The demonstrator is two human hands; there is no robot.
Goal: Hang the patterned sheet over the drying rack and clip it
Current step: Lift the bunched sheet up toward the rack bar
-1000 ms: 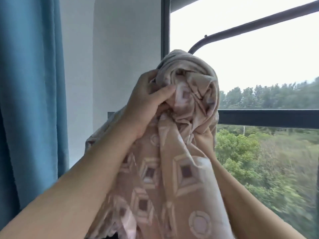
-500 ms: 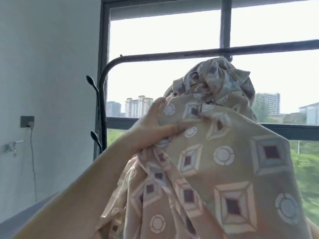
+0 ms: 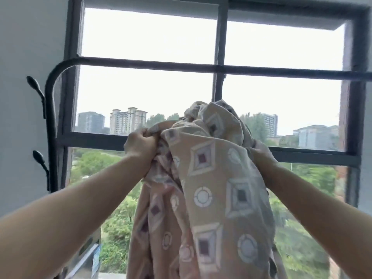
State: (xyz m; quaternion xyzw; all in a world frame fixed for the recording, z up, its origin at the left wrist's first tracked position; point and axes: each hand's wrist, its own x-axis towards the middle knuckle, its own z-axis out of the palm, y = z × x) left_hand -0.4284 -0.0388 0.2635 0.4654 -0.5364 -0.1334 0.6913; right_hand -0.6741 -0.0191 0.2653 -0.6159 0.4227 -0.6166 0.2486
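The patterned sheet (image 3: pixel 211 178), beige with diamond and circle prints, is bunched up and held in front of the window. My left hand (image 3: pixel 141 144) grips a fold at its upper left. My right hand (image 3: pixel 261 154) grips the bundle at its right side, partly hidden by cloth. The rack's black top bar (image 3: pixel 161 65) runs across above the sheet and curves down at the left into an upright post (image 3: pixel 51 137). The sheet's top is below the bar and does not touch it. No clip is visible.
Two black hooks (image 3: pixel 37 91) stick out from the rack's left post. Behind the rack is a dark-framed window (image 3: pixel 219 37) with buildings and trees outside. A white wall (image 3: pixel 26 47) lies to the left.
The view swung right and widened, showing the whole rack bar. Both arms have stretched forward, the hands have moved apart, and my right hand has come into sight on the sheet's right side.
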